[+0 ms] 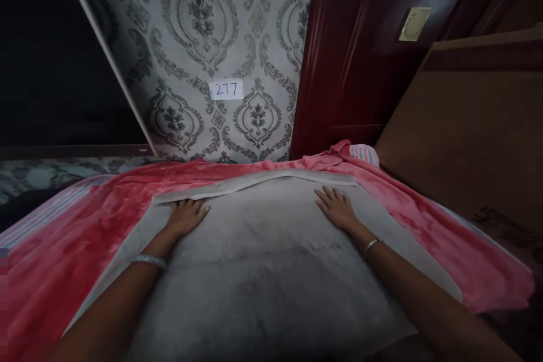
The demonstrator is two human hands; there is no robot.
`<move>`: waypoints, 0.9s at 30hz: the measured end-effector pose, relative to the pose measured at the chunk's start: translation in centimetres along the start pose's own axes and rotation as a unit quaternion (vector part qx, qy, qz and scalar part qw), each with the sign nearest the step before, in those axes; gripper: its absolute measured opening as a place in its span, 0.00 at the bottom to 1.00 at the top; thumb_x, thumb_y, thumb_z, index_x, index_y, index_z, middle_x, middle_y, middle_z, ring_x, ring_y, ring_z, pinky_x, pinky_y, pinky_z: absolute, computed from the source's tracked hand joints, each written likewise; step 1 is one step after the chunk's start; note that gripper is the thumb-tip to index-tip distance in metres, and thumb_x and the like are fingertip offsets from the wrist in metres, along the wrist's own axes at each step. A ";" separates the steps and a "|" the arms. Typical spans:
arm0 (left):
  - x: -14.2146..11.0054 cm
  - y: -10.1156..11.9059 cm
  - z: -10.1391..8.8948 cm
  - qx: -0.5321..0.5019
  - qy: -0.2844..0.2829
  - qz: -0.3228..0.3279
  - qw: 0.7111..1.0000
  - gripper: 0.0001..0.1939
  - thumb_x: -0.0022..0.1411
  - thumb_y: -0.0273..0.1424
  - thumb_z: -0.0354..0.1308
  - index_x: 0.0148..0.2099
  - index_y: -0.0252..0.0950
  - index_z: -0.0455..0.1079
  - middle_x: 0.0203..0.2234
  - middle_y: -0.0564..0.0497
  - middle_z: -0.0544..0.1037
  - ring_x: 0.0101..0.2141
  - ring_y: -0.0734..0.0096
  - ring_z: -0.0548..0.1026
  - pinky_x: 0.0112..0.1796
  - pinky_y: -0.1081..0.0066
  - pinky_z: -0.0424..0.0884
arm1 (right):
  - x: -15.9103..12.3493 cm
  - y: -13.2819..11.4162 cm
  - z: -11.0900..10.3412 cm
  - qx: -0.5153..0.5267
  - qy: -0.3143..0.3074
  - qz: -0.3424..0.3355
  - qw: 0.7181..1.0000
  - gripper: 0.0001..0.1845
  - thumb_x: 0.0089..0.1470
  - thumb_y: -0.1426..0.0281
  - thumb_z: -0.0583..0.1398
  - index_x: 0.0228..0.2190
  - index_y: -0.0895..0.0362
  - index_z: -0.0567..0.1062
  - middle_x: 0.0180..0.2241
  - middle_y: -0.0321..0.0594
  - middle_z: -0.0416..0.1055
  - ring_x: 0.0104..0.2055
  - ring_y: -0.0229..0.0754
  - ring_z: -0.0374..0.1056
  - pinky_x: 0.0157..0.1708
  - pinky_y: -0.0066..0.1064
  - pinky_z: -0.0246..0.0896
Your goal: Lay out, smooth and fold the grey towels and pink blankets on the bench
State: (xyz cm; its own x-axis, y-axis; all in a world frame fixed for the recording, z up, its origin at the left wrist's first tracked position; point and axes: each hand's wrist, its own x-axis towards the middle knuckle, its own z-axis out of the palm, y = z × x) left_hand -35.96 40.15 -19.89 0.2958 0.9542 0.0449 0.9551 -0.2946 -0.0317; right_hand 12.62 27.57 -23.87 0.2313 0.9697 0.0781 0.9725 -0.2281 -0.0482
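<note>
A grey fuzzy cloth (263,260) lies spread over a pink blanket (85,237) on a bed. My left hand (186,216) rests flat on the cloth near its far left corner, fingers stretched toward the folded grey hem (254,184). My right hand (337,207) lies flat on the cloth near its far right corner, fingers spread. Each wrist wears a silver bangle. Neither hand holds anything.
Patterned grey wallpaper (199,39) stands behind the bed, with a small white label reading 277 (226,90). A dark red door (352,56) is to the right of it. A brown cardboard box (466,136) stands at the right. A dark opening lies at left.
</note>
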 end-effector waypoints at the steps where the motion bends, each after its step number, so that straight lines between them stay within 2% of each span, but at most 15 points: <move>1: 1.0 0.1 0.0 0.004 0.005 -0.004 1.000 0.32 0.72 0.43 0.43 0.73 0.41 0.59 0.69 0.38 0.64 0.68 0.42 0.60 0.65 0.41 0.53 | 1.2 -0.1 -0.1 0.003 -0.002 -0.001 1.000 0.33 0.71 0.52 0.41 0.71 0.44 0.57 0.74 0.40 0.47 0.75 0.58 0.44 0.69 0.59 0.43; 4: 4.0 0.4 0.0 0.001 0.028 0.004 1.000 0.32 0.73 0.44 0.42 0.75 0.44 0.54 0.75 0.41 0.51 0.72 0.40 0.48 0.66 0.38 0.48 | 4.9 -0.4 -0.5 0.016 -0.011 0.001 1.000 0.34 0.70 0.51 0.41 0.72 0.44 0.54 0.75 0.40 0.44 0.75 0.60 0.43 0.69 0.61 0.43; 6: 6.1 0.4 0.0 -0.014 0.019 -0.008 1.000 0.33 0.73 0.46 0.41 0.76 0.46 0.51 0.76 0.44 0.45 0.73 0.40 0.44 0.66 0.35 0.48 | 7.2 -0.5 -0.6 0.021 -0.014 0.028 0.999 0.35 0.69 0.50 0.42 0.73 0.44 0.53 0.75 0.40 0.41 0.75 0.62 0.40 0.68 0.63 0.42; 10: 9.6 0.4 -0.2 -0.041 0.013 -0.069 0.997 0.36 0.72 0.51 0.40 0.77 0.47 0.48 0.76 0.43 0.45 0.73 0.37 0.43 0.63 0.30 0.50 | 11.0 -0.8 -0.6 0.028 0.021 0.096 0.995 0.37 0.69 0.48 0.40 0.73 0.45 0.51 0.76 0.44 0.35 0.75 0.65 0.37 0.65 0.69 0.42; 13: 11.1 0.6 -0.1 -0.040 0.035 -0.120 0.991 0.39 0.70 0.55 0.38 0.77 0.45 0.48 0.75 0.43 0.47 0.73 0.36 0.43 0.64 0.28 0.45 | 13.1 -0.4 -0.4 0.026 0.038 0.128 0.991 0.37 0.69 0.48 0.38 0.73 0.44 0.50 0.76 0.45 0.34 0.76 0.63 0.33 0.65 0.69 0.43; 17: 12.0 0.6 0.2 -0.044 0.073 -0.195 0.977 0.41 0.70 0.55 0.33 0.77 0.41 0.49 0.75 0.43 0.49 0.73 0.37 0.43 0.65 0.27 0.41 | 14.8 0.4 0.1 0.029 0.037 0.175 0.983 0.37 0.69 0.48 0.36 0.74 0.45 0.48 0.76 0.46 0.37 0.76 0.61 0.35 0.66 0.68 0.42; 19: 12.2 0.3 0.3 -0.051 0.068 -0.209 0.974 0.41 0.70 0.54 0.32 0.77 0.40 0.48 0.75 0.41 0.47 0.73 0.39 0.43 0.65 0.28 0.42 | 15.2 0.7 0.4 0.041 0.038 0.177 0.983 0.39 0.68 0.48 0.35 0.74 0.46 0.47 0.76 0.46 0.37 0.76 0.60 0.35 0.66 0.68 0.41; 22: 12.4 -0.7 -0.1 -0.065 0.009 -0.184 0.981 0.40 0.71 0.52 0.33 0.78 0.41 0.43 0.76 0.43 0.42 0.74 0.44 0.41 0.67 0.32 0.43 | 15.3 1.1 0.4 0.063 0.032 0.173 0.982 0.40 0.68 0.47 0.36 0.74 0.48 0.46 0.76 0.47 0.37 0.76 0.60 0.34 0.67 0.69 0.39; 24: 12.1 -1.6 -0.7 -0.072 -0.032 -0.152 0.985 0.38 0.72 0.51 0.34 0.78 0.42 0.41 0.76 0.44 0.40 0.74 0.48 0.39 0.67 0.35 0.44 | 15.3 1.6 0.1 0.076 0.007 0.166 0.983 0.40 0.68 0.47 0.38 0.74 0.50 0.46 0.76 0.48 0.35 0.76 0.61 0.32 0.68 0.69 0.38; 27: 10.6 -2.2 -1.6 -0.066 -0.047 -0.121 0.989 0.37 0.73 0.48 0.36 0.78 0.40 0.42 0.76 0.42 0.40 0.74 0.51 0.39 0.68 0.38 0.43 | 14.6 2.1 -0.7 0.092 -0.033 0.139 0.985 0.41 0.68 0.49 0.41 0.74 0.55 0.45 0.76 0.52 0.35 0.77 0.59 0.33 0.69 0.64 0.39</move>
State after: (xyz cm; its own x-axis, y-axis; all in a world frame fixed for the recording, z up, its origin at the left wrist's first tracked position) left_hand -34.89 50.84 -17.71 0.0618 0.9964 -0.0584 0.9934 -0.0558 0.1000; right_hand 18.05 41.21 -22.16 0.4793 0.8772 -0.0290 0.8489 -0.4718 -0.2383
